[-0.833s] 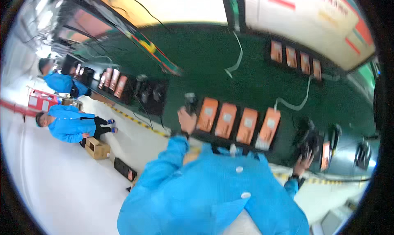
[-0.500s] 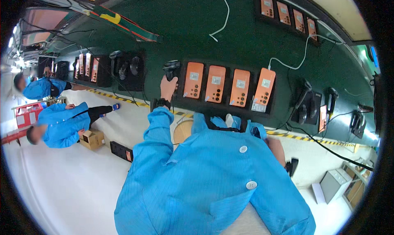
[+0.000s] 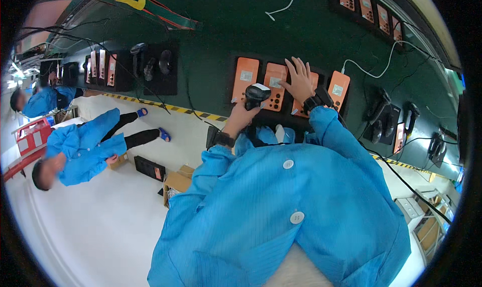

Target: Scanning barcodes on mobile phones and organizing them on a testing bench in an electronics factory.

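Note:
My left hand [image 3: 240,118] is wrapped round a black handheld barcode scanner [image 3: 257,93], whose head is over the gap between the first phone [image 3: 245,81] and the second phone [image 3: 274,80]. These orange phones lie in a black tray [image 3: 261,120], backs up, each with a white label. My right hand [image 3: 300,84] is over the third phone [image 3: 314,79] with its fingers spread, hiding most of it. Its thumb reaches toward the second phone; whether it touches cannot be told. At the tray's right end the fourth phone [image 3: 338,90] has a white cable plugged in.
Another tray of orange phones [image 3: 365,7] sits at the far right of the dark green bench. Scanners [image 3: 381,109] and black cables lie to the right. More phones [image 3: 111,70] and a black mat [image 3: 168,81] are on the left. A person in blue [image 3: 85,146] is at the left.
My left hand has carried the scanner right, from beside the tray to over the phones. My right hand has come up from below the bench edge to the third phone.

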The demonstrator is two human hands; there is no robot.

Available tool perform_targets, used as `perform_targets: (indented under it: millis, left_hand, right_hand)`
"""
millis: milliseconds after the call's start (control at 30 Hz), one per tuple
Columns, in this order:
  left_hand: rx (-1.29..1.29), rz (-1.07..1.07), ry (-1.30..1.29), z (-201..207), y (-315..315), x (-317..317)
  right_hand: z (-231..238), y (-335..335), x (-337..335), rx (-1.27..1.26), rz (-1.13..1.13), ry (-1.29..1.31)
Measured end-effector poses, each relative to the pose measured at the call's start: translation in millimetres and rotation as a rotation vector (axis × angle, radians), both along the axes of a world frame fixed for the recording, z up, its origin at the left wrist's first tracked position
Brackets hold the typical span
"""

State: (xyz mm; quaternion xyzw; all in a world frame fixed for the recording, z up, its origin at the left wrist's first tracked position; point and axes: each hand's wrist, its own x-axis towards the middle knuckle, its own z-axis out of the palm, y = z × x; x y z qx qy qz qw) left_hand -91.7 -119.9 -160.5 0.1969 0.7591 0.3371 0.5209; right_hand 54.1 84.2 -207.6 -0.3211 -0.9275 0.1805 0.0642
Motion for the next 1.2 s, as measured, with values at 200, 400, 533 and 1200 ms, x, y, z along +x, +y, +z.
perform_targets:
  millis: [200, 400, 533, 1200]
  left_hand:
    - [0.015, -0.032, 0.005, 7, 20, 15]
    - [-0.044, -0.033, -0.091, 3, 30, 13]
    - [-0.089, -0.023, -0.186, 17, 35, 11]
    - [0.026, 0.266, 1.168, -23, 52, -74]
  right_hand:
    - [3, 1, 1, -0.001, -0.005, 0.009]
    - [2, 2, 1, 0.017, -0.005, 0.133]
    - [2, 2, 0, 0.014, -0.021, 0.136]
    - [-32, 127, -141, -0.252, -0.007, 0.451]
